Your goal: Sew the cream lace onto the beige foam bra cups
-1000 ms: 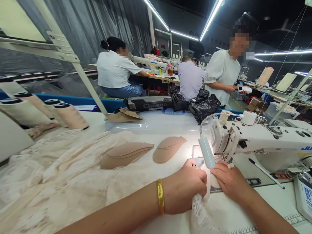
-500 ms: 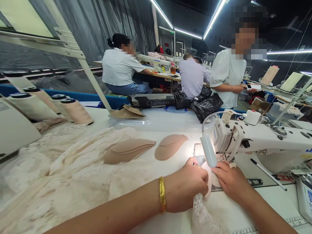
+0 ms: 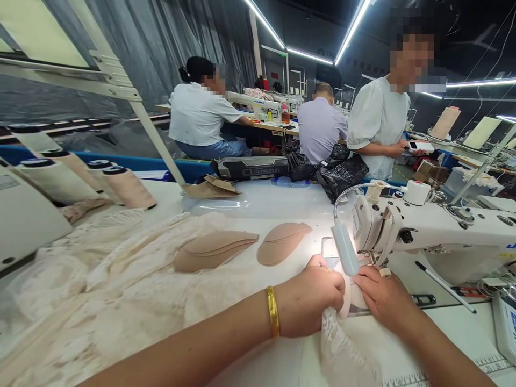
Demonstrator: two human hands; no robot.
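Note:
My left hand (image 3: 312,298), with a gold bracelet at the wrist, is closed on cream lace fabric (image 3: 342,344) that hangs toward me from under its fingers. A pale pink piece (image 3: 345,301) lies between my two hands, partly hidden. My right hand (image 3: 382,295) rests beside the needle area of a white sewing machine (image 3: 411,220), its fingers reaching forward and pressing the piece on the bed. A small lamp (image 3: 345,250) on a bendable neck lights the spot and hides some of the fingertips.
Tan bra-cup pads (image 3: 217,250) and another pad (image 3: 284,243) lie on the table left of my hands. Lace fabric (image 3: 133,301) spreads farther left, near thread cones (image 3: 127,185). A pen (image 3: 445,287) lies at right. Several people sit or stand beyond the table.
Both hands stay at the machine; my left hand has shifted very slightly up and forward with the fabric. A person at the back has lifted their head a little.

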